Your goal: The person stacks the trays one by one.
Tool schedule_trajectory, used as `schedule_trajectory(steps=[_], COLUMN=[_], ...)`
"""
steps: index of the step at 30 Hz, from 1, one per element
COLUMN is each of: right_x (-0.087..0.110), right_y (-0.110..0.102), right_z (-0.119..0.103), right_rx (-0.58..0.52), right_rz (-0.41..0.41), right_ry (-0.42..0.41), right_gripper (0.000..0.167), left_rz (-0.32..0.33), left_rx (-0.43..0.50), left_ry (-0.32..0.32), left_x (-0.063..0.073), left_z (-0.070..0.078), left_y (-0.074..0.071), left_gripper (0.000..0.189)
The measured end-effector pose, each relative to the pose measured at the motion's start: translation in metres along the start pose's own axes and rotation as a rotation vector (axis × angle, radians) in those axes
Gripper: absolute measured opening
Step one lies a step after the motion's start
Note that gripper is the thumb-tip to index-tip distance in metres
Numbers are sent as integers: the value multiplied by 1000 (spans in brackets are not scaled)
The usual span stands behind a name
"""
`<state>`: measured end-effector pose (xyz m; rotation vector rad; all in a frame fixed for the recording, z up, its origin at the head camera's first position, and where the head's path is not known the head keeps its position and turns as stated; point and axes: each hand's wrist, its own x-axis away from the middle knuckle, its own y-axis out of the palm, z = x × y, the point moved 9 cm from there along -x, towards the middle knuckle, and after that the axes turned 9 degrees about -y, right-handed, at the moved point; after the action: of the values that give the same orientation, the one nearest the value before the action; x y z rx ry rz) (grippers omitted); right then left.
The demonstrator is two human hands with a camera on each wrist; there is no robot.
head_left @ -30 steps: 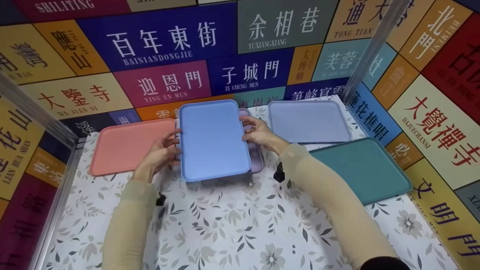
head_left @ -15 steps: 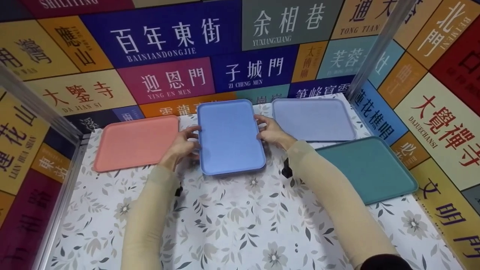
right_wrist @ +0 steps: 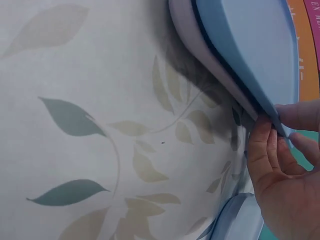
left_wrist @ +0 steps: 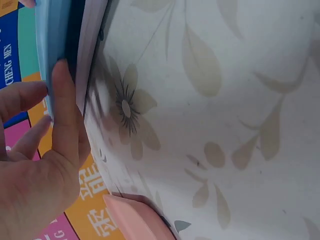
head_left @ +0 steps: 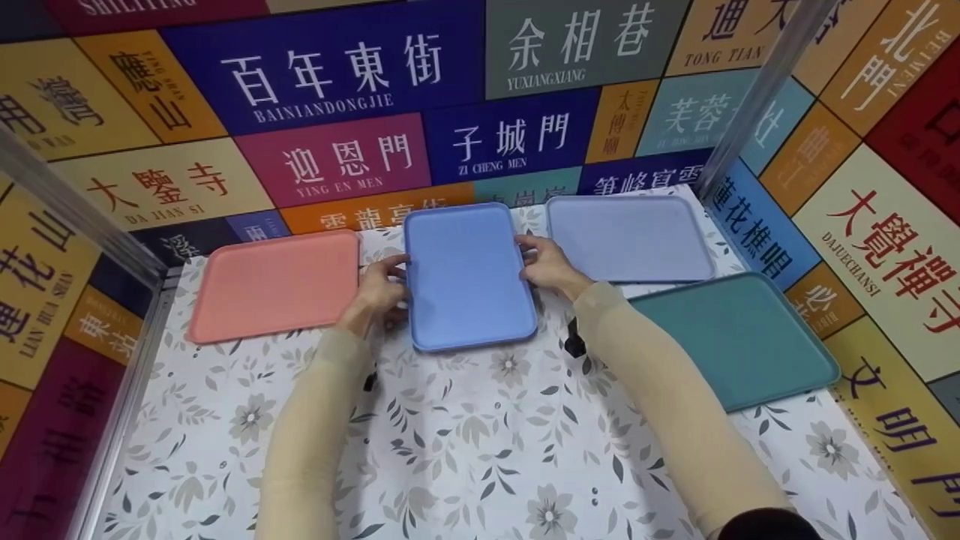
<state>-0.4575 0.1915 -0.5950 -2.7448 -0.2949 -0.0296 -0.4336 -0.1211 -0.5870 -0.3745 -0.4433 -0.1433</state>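
A light-blue rectangular tray (head_left: 471,277) is at the table's back middle, its short side toward me. Directly beneath it is a pale mauve tray (right_wrist: 187,30), hidden in the head view but showing in both wrist views, with a dark gap between the two. My left hand (head_left: 377,291) pinches the blue tray's left edge between thumb and fingers. On the opposite edge, my right hand (head_left: 551,266) pinches the rim, its fingertips close to the mauve tray. Whether the fingers touch that lower tray I cannot tell.
To the left lies a coral-pink tray (head_left: 277,285). A grey-lavender tray (head_left: 630,238) lies at the back right, with a green tray (head_left: 739,341) in front of it, partly behind my right sleeve. Lettered panels (head_left: 330,67) wall in the floral-covered table (head_left: 450,450).
The blue tray has moved right and down until it covers the mauve tray, which earlier showed at its right side. Both hands moved with it. The other trays stayed put.
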Motion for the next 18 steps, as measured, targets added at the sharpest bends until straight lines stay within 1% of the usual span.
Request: schedule_trajectory(steps=[6, 11, 15, 18], right_x=[1, 1, 2, 3], right_y=[0, -1, -2, -2], right_z=[1, 2, 2, 2], right_rx=[48, 125, 168, 176], right_rz=[-10, -12, -1, 4], right_ry=[-1, -10, -23, -26], right_gripper=[87, 83, 80, 79], left_rz=[56, 75, 84, 82], left_rx=[-97, -152, -168, -145], left_ry=[-9, -28, -46, -69], left_x=[-1, -1, 0, 2], left_z=[1, 2, 0, -2], left_y=[2, 3, 3, 4], left_gripper=[82, 80, 77, 74])
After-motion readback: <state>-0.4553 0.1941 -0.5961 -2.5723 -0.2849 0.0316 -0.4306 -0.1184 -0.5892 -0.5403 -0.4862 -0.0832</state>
